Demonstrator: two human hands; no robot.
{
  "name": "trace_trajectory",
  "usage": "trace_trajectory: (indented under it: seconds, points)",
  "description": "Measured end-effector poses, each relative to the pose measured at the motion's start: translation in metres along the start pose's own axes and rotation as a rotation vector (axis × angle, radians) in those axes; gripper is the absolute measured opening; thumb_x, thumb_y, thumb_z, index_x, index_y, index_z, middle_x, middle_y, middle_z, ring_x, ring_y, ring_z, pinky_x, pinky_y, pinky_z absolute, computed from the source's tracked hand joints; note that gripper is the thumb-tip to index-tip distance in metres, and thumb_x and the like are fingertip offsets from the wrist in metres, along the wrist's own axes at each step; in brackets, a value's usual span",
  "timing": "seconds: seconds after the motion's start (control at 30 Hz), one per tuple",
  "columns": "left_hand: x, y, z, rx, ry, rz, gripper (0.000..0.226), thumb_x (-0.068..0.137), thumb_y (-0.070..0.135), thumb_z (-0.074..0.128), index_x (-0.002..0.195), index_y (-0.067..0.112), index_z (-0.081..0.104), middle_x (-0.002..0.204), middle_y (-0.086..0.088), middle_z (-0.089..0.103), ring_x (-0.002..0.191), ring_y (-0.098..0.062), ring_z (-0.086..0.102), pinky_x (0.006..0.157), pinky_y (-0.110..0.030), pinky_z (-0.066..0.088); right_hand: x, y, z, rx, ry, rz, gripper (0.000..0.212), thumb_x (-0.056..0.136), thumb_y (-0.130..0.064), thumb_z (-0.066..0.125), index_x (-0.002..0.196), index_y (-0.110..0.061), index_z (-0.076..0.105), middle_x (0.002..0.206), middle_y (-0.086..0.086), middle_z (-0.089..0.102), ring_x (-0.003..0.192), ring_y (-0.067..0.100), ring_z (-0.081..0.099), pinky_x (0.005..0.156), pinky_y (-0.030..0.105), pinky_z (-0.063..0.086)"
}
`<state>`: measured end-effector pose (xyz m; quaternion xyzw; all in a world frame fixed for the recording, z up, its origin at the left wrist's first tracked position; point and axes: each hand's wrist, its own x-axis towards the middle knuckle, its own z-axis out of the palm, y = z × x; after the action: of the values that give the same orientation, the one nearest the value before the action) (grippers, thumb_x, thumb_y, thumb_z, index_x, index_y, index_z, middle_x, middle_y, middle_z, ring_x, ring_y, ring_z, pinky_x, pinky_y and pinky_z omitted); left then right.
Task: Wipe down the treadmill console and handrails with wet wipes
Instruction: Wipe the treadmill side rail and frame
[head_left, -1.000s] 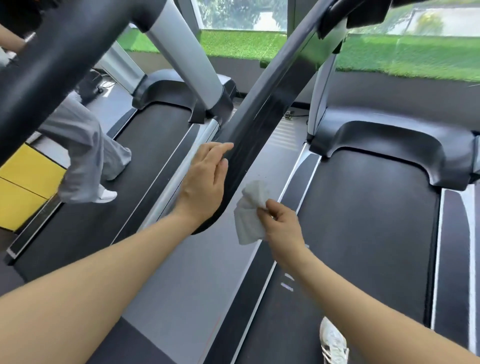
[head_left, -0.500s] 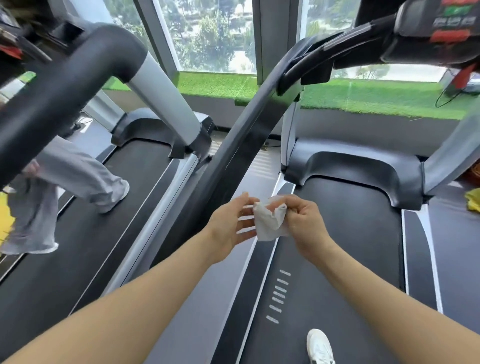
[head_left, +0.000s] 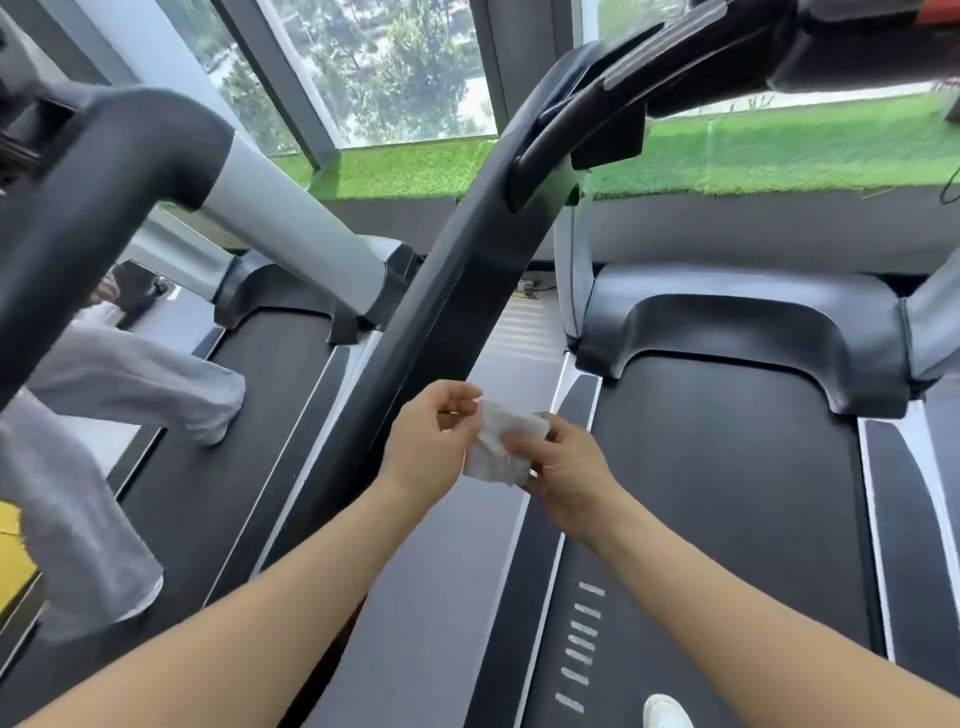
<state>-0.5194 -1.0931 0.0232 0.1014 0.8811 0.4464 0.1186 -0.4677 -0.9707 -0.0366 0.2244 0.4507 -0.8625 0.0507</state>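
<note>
A crumpled white wet wipe (head_left: 501, 447) hangs between my two hands, just in front of the lower end of the black left handrail (head_left: 457, 291). My left hand (head_left: 428, 441) pinches the wipe's upper left edge with thumb and fingertips. My right hand (head_left: 563, 465) grips its right side with curled fingers. The handrail slants up to the right toward the dark console (head_left: 852, 36), of which only the underside shows at the top right.
The black belt (head_left: 727, 467) of my treadmill runs under my right arm, its grey motor cover (head_left: 748, 312) ahead. A neighbouring treadmill's thick black and grey rail (head_left: 156, 156) crosses the upper left. A person in grey trousers (head_left: 104, 395) walks on that machine.
My left hand left the handrail and came to the wipe, which both hands now hold and pull apart. My head has tilted up, bringing the console's underside into view.
</note>
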Motion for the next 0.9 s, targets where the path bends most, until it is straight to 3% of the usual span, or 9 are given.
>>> trace_trajectory:
  seconds: [0.07,0.13,0.27,0.4,0.5,0.57,0.63,0.73,0.9]
  points:
    - [0.025,0.006,-0.009,0.283,0.058,0.210,0.030,0.090,0.005,0.058,0.117,0.018,0.059,0.108,0.010,0.056,0.098,-0.003,0.055,0.081,-0.003,0.041,0.034,-0.007,-0.002,-0.036,0.117,-0.024,0.016,0.084,0.003,0.060,0.075,-0.009,0.053,0.073,0.008,0.055,0.063,0.020,0.055,0.060,0.029,0.049]
    - [0.050,0.011,-0.022,0.506,0.108,0.365,0.036,0.090,0.006,0.058,0.123,0.018,0.057,0.117,0.011,0.050,0.107,-0.003,0.046,0.089,-0.008,0.034,0.072,-0.012,-0.002,-0.079,0.209,-0.066,0.015,0.083,0.001,0.058,0.076,-0.008,0.049,0.075,0.010,0.051,0.067,0.023,0.051,0.063,0.033,0.046]
    - [0.093,0.002,-0.042,0.720,0.122,0.428,0.044,0.093,0.010,0.052,0.136,0.018,0.046,0.136,0.006,0.044,0.126,-0.011,0.037,0.099,-0.018,0.028,0.142,-0.021,0.004,-0.213,0.393,-0.197,0.010,0.085,-0.005,0.047,0.079,-0.012,0.046,0.074,0.003,0.048,0.064,0.017,0.043,0.056,0.026,0.036]
    - [0.104,-0.018,-0.045,0.670,0.088,0.456,0.046,0.097,0.015,0.045,0.143,0.020,0.038,0.142,0.011,0.038,0.132,-0.003,0.032,0.103,-0.003,0.020,0.188,-0.035,0.012,-0.254,0.498,-0.301,0.020,0.087,-0.010,0.042,0.084,-0.020,0.059,0.072,-0.008,0.058,0.059,0.006,0.050,0.051,0.017,0.033]
    - [0.107,-0.022,-0.045,0.581,0.084,0.478,0.044,0.098,0.018,0.044,0.142,0.022,0.040,0.140,0.014,0.040,0.132,0.001,0.033,0.109,-0.009,0.022,0.219,-0.042,0.018,-0.196,0.520,-0.385,0.021,0.089,-0.014,0.042,0.074,-0.027,0.053,0.071,-0.009,0.052,0.061,0.009,0.043,0.053,0.017,0.031]
    - [0.109,-0.023,-0.044,0.560,0.086,0.490,0.045,0.096,0.023,0.041,0.141,0.023,0.040,0.139,0.017,0.040,0.132,0.002,0.034,0.110,-0.011,0.023,0.230,-0.043,0.020,-0.245,0.536,-0.444,0.021,0.095,-0.018,0.048,0.089,-0.030,0.063,0.087,-0.010,0.055,0.073,0.009,0.050,0.060,0.020,0.040]
    - [0.109,-0.023,-0.044,0.554,0.088,0.492,0.046,0.094,0.024,0.041,0.141,0.022,0.041,0.138,0.017,0.040,0.131,0.003,0.035,0.109,-0.009,0.023,0.228,-0.034,0.025,-0.291,0.497,-0.491,0.030,0.096,-0.010,0.048,0.117,-0.023,0.065,0.111,-0.011,0.059,0.096,0.008,0.057,0.081,0.019,0.049]
    - [0.109,-0.022,-0.044,0.552,0.094,0.502,0.046,0.094,0.022,0.042,0.140,0.019,0.043,0.137,0.013,0.042,0.129,0.002,0.036,0.107,-0.007,0.023,0.208,-0.007,0.035,-0.313,0.426,-0.553,0.042,0.096,-0.001,0.046,0.131,-0.021,0.056,0.134,-0.010,0.053,0.121,0.004,0.048,0.105,0.015,0.037]
    - [0.110,-0.022,-0.045,0.572,0.102,0.512,0.046,0.094,0.021,0.043,0.140,0.015,0.044,0.137,0.009,0.043,0.128,-0.004,0.036,0.108,-0.007,0.021,0.168,0.040,0.047,-0.406,0.360,-0.626,0.047,0.094,0.004,0.044,0.136,-0.017,0.050,0.140,-0.009,0.048,0.128,0.000,0.040,0.106,0.004,0.023]
